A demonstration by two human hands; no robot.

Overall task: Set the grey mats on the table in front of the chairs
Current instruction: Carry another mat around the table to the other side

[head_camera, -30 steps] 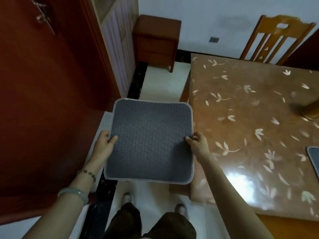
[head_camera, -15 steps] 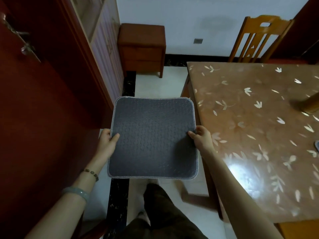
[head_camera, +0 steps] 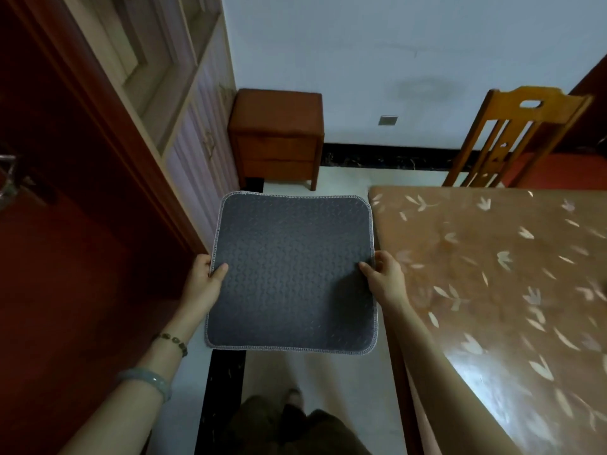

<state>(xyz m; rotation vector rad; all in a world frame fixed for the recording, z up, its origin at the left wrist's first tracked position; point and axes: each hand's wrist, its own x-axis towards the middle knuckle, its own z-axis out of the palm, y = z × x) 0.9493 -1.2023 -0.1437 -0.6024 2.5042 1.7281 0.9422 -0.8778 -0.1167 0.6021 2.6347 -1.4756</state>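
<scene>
I hold a square grey mat (head_camera: 292,270) with a pale stitched border flat in front of me, over the floor just left of the table. My left hand (head_camera: 203,280) grips its left edge with the thumb on top, and my right hand (head_camera: 384,277) grips its right edge the same way. The brown table (head_camera: 499,290) with a leaf-patterned cover fills the right side. A wooden chair (head_camera: 512,136) stands at the table's far end, against the wall.
A red-brown door (head_camera: 65,257) and a tall cabinet (head_camera: 184,126) line the left side. A small wooden nightstand (head_camera: 277,136) stands by the far wall. A strip of pale tiled floor (head_camera: 341,182) runs between cabinet and table, and my legs show below.
I have walked forward along the table's left side, carrying the mat in both hands. The far chair and nightstand look closer, and the second mat on the table's right edge has left the view.
</scene>
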